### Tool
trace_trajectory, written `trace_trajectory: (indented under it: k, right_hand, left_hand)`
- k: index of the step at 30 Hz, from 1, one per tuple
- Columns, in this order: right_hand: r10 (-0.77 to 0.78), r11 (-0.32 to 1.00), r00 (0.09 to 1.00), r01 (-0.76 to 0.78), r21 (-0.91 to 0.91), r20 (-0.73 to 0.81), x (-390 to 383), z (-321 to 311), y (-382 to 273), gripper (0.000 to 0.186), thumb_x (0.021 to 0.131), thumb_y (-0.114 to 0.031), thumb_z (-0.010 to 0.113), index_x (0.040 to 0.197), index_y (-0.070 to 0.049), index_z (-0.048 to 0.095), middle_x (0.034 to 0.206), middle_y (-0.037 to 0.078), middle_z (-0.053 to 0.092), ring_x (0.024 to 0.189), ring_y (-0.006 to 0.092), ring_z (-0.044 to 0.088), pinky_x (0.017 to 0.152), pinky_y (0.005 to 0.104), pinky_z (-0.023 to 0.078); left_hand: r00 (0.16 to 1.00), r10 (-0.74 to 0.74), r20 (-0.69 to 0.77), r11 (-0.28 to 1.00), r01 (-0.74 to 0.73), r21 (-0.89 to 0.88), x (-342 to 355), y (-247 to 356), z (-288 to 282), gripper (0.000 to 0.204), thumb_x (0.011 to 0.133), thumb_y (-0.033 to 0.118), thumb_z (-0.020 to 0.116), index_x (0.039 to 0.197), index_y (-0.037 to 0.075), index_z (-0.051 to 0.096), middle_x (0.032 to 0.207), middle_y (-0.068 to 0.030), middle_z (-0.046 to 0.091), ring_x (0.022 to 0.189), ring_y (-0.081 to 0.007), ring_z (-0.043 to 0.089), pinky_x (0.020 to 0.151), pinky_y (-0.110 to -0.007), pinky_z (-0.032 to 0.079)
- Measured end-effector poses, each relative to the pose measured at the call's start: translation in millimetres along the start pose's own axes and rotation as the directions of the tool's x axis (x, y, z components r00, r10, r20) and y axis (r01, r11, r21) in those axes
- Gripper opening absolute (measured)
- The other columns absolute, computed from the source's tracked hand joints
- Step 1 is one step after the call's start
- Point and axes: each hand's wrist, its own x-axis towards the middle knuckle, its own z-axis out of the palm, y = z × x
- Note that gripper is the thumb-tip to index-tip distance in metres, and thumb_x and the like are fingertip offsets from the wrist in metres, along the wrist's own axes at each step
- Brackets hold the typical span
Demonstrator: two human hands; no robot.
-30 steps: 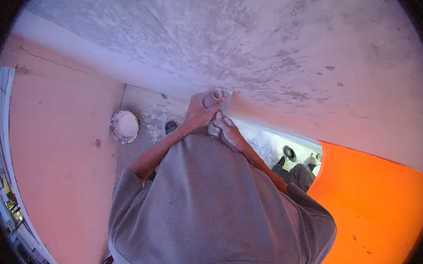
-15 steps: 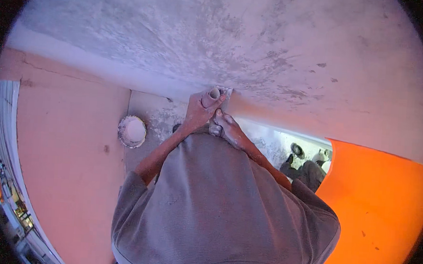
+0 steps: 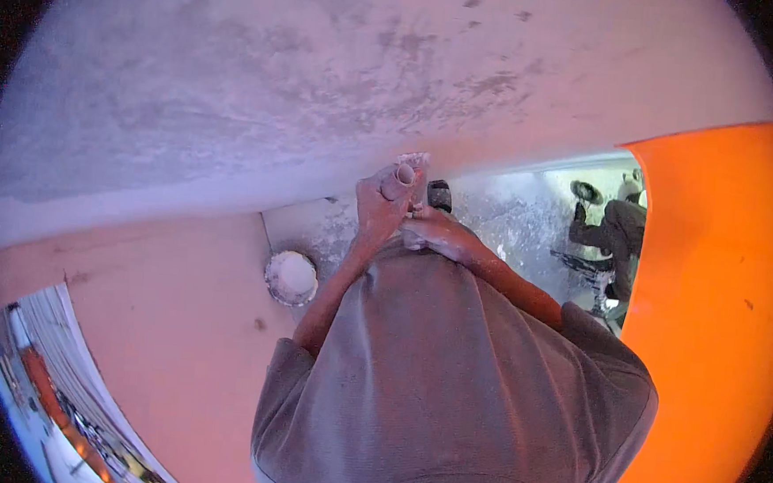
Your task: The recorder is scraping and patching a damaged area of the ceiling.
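Note:
My left hand is closed around a pale tube whose hollow round end faces up. Beside the tube, a flat, white-smeared piece reaches close to the wall; I cannot tell whether the two are joined. Just below and right of it, my right hand is drawn in near my shirt with its fingers curled. Whatever those fingers hold is hidden. Grey, patchy smears cover the pale wall ahead of both hands.
Left of my left forearm stands a round tub holding white material. A bright orange panel rises on the right. Past its edge, another person in dark clothing is near a round dark object. White spatter marks the floor.
My view has turned, so the tub, hands and other person appear farther right. Both hands stay close together at the wall, and the left keeps its hold on the tube.

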Motion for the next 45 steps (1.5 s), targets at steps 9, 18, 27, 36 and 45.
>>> trace_trajectory:
  k: [9,18,27,36,45]
  right_hand:
    - [-0.099,0.881,0.993,0.057,-0.469,-0.066,-23.4,-1.4,-10.6,0.027,0.100,-0.031,0.056,0.094,-0.006,0.063,0.079,0.000,0.059,0.066,0.0101,0.053,0.065,0.0280,0.045]
    - [-0.017,0.644,0.998,0.058,-0.763,0.061,10.8,-36.3,-41.0,0.032,0.099,-0.032,0.052,0.085,-0.005,0.062,0.074,0.002,0.060,0.068,0.0131,0.056,0.067,0.0292,0.046]
    - [0.074,0.505,0.997,-0.014,-0.863,0.027,16.8,-46.4,-67.5,0.027,0.092,-0.032,0.057,0.089,-0.006,0.062,0.081,0.005,0.063,0.081,0.0177,0.058,0.078,0.0341,0.046]
    - [0.087,0.422,0.996,-0.062,-0.904,-0.027,6.9,-33.3,-84.4,0.058,0.092,-0.044,0.057,0.132,-0.002,0.057,0.129,0.016,0.062,0.119,0.0241,0.056,0.103,0.0368,0.042]
    - [-0.082,0.610,0.947,0.295,-0.736,0.312,41.4,-128.1,-28.0,0.063,0.092,-0.040,0.059,0.141,-0.003,0.049,0.140,0.013,0.054,0.127,0.0230,0.049,0.110,0.0354,0.034]
  left_hand:
    - [0.993,0.021,0.115,0.999,-0.026,0.041,-3.7,-22.9,12.8,0.024,0.088,0.021,0.074,0.080,0.000,0.063,0.063,-0.0077,0.055,0.062,-0.0091,0.045,0.056,-0.032,0.043]
    - [0.998,0.031,0.046,0.997,-0.034,0.075,25.3,-2.7,26.5,0.023,0.089,0.019,0.073,0.080,0.000,0.064,0.063,-0.0083,0.056,0.061,-0.0087,0.044,0.055,-0.032,0.043]
    - [0.996,0.072,0.053,0.991,-0.077,0.108,31.8,-8.6,27.1,0.024,0.089,0.017,0.073,0.077,-0.001,0.063,0.060,-0.0081,0.057,0.061,-0.0070,0.044,0.053,-0.031,0.042]
    - [0.999,0.054,0.007,0.995,-0.055,0.080,31.3,-19.0,29.5,0.023,0.087,0.015,0.072,0.074,0.000,0.060,0.059,-0.0156,0.052,0.054,-0.0161,0.038,0.051,-0.034,0.041]
    - [0.995,0.099,0.014,0.993,-0.100,0.065,41.7,-18.8,26.1,0.022,0.085,0.013,0.074,0.073,-0.001,0.061,0.061,-0.0162,0.054,0.051,-0.0206,0.043,0.051,-0.034,0.041]
